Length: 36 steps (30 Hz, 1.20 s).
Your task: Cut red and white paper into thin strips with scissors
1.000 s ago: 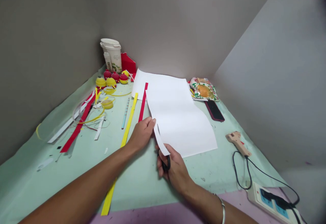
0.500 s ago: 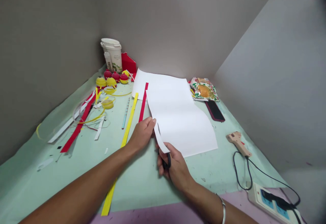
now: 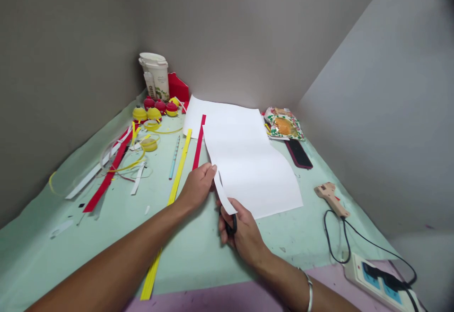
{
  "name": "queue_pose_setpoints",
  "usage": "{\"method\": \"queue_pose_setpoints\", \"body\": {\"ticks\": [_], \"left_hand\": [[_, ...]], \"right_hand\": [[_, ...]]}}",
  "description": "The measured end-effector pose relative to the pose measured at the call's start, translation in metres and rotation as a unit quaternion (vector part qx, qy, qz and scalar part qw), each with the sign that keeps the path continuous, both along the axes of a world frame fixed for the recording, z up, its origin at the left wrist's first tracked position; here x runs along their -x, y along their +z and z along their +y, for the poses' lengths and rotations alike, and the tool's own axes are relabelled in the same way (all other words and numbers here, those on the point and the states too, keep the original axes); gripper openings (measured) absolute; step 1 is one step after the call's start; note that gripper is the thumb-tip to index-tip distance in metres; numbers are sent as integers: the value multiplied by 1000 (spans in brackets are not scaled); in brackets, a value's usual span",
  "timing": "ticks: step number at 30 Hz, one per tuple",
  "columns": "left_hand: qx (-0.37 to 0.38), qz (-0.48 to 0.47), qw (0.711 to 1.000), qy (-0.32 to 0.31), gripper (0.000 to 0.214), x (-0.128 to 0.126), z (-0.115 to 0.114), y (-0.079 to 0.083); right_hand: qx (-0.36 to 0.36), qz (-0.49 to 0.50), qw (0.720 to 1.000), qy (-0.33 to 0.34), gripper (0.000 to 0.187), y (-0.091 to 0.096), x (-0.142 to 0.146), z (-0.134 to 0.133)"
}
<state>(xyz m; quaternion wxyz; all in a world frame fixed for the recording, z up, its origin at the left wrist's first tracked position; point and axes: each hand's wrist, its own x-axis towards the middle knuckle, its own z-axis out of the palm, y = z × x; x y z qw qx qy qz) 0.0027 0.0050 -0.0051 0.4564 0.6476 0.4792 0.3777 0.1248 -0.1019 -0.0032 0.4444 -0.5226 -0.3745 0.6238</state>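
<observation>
Saw the left hand (image 3: 197, 184) pinching a big white paper sheet (image 3: 257, 165), right hand (image 3: 246, 236) gripping black-handled scissors (image 3: 234, 224); taut paper mattered, imo.

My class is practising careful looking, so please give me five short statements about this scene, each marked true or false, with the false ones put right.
1. The right hand holds black-handled scissors. True.
2. The left hand grips the phone. False: it holds the near sheet by its left edge; the phone lies to the right of that sheet.
3. A bracelet circles the right arm. True.
4. The glue gun lies left of the near sheet. False: it lies to the right.
5. A long yellow strip runs beneath the left arm. True.
</observation>
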Motion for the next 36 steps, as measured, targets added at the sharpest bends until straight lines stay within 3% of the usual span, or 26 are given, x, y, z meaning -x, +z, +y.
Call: {"method": "queue_pose_setpoints", "body": {"ticks": [19, 36], "left_hand": [[5, 0, 1000, -7, 38, 0, 1, -3], [-13, 18, 1000, 1, 37, -1, -1, 4]], "right_hand": [[-9, -1, 1000, 12, 34, -4, -3, 0], [-37, -22, 999, 14, 14, -3, -7, 4]]}}
